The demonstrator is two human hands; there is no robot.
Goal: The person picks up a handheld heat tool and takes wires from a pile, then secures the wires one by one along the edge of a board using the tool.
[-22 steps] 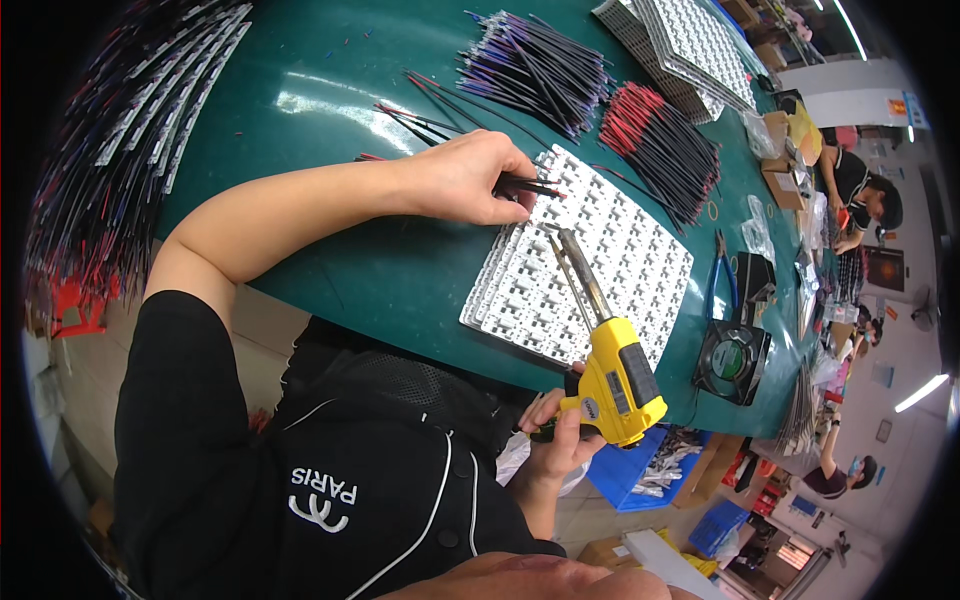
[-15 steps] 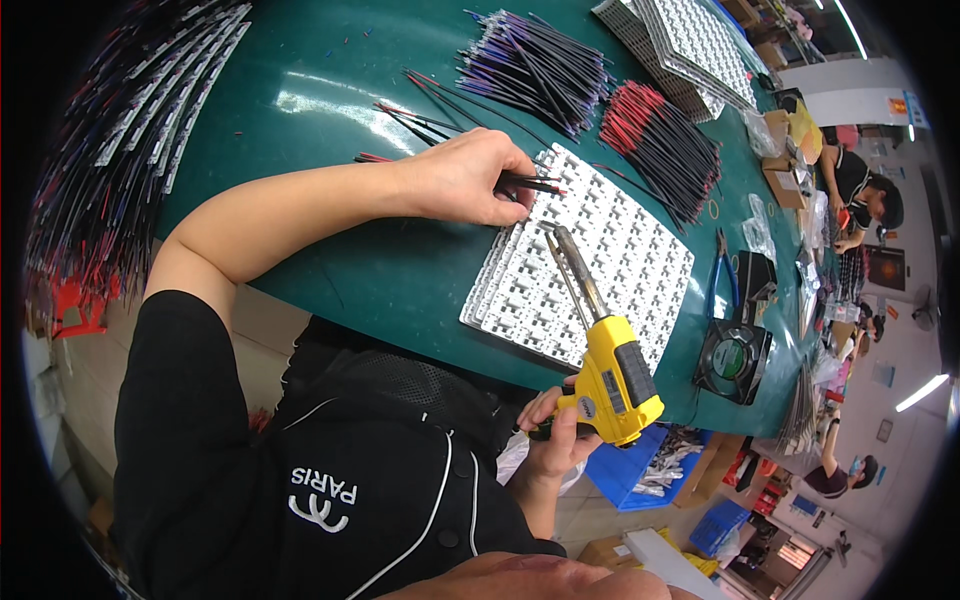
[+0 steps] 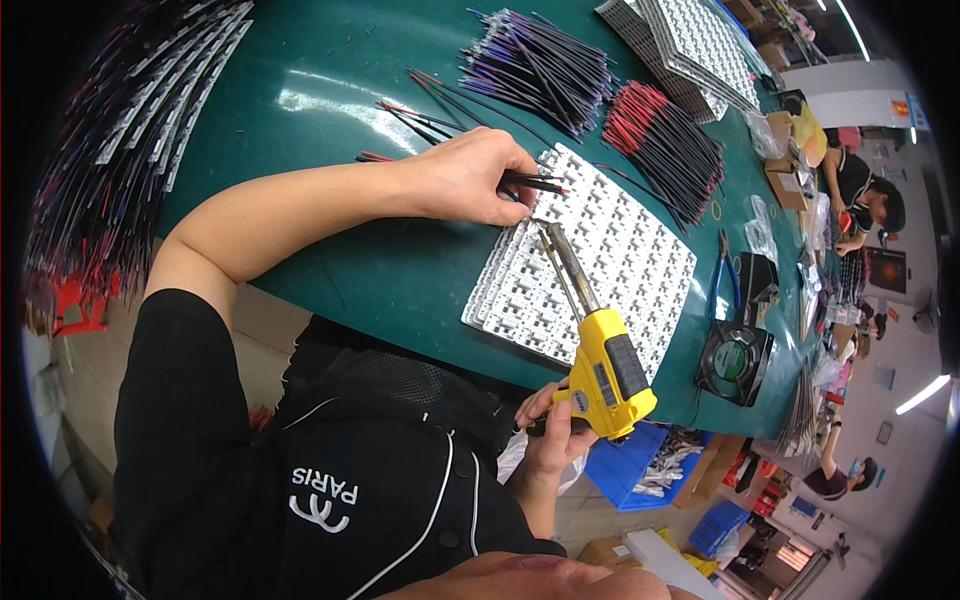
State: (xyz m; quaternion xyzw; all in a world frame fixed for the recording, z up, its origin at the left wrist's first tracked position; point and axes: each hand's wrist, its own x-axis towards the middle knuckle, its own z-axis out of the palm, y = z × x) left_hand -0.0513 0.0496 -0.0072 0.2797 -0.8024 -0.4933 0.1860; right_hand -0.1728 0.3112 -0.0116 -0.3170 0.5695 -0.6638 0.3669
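A soldering gun [image 3: 612, 368], gripped in the right hand's [image 3: 550, 440] curled fingers, edges left over white boards [image 3: 640, 262] on the desk [image 3: 340, 275], bringing its tip [image 3: 552, 236] closer to the left hand [image 3: 468, 180], whose fingers pinch black wires [image 3: 535, 183] at the boards' edge.

- Gun [image 3: 612, 375]: smooth hard plastic body, slight sheen; darker inset looks matt.
- Barrel [image 3: 578, 275]: metal, dull and stained, brighter near the body.
- Wires [image 3: 537, 183]: plastic-looking insulation, smooth, mostly matt.
- Boards [image 3: 620, 255]: matt faces, rough with small raised parts; base material unclear.
- Table [image 3: 390, 285]: smooth, glossy top, strong light streaks.
- Shirt [image 3: 185, 430]: matt cloth, smooth piping.
- Fan [image 3: 735, 365]: dark matt frame, likely plastic.
- Pliers [image 3: 734, 285]: smooth plastic-looking grips.
- Bin [image 3: 612, 470]: smooth plastic.
- Bag [image 3: 760, 228]: clear plastic film, crinkled, shiny.
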